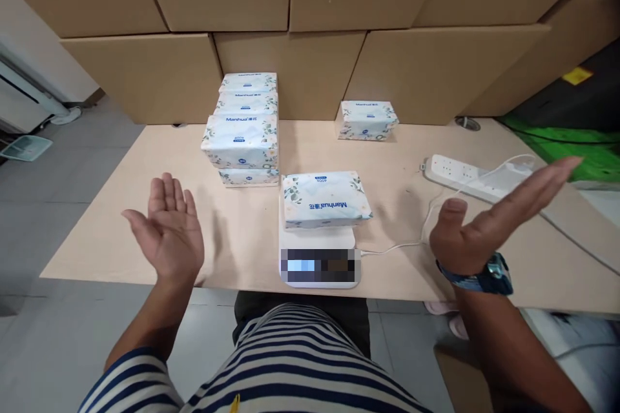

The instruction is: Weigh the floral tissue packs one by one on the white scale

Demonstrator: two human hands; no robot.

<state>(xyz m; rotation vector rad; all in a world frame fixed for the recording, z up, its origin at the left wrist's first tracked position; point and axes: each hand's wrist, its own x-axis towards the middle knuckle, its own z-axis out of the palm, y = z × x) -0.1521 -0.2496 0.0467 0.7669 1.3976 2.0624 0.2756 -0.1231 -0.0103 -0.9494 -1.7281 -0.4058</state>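
A white tissue pack with leaf prints lies on a white digital scale near the table's front edge. The scale's display is pixelated. Palm up and holding nothing, my left hand is raised left of the scale, fingers apart. On the other side, my right hand is held up with its fingers stretched out and thumb apart, also bare; a watch is on that wrist. Stacked tissue packs stand at the back left, nearest my left hand. One more tissue pack sits alone at the back.
Cardboard boxes form a wall behind the wooden table. A white power strip lies on the right, with a cable running to the scale. Beyond the right edge is green material. A teal basket is at far left.
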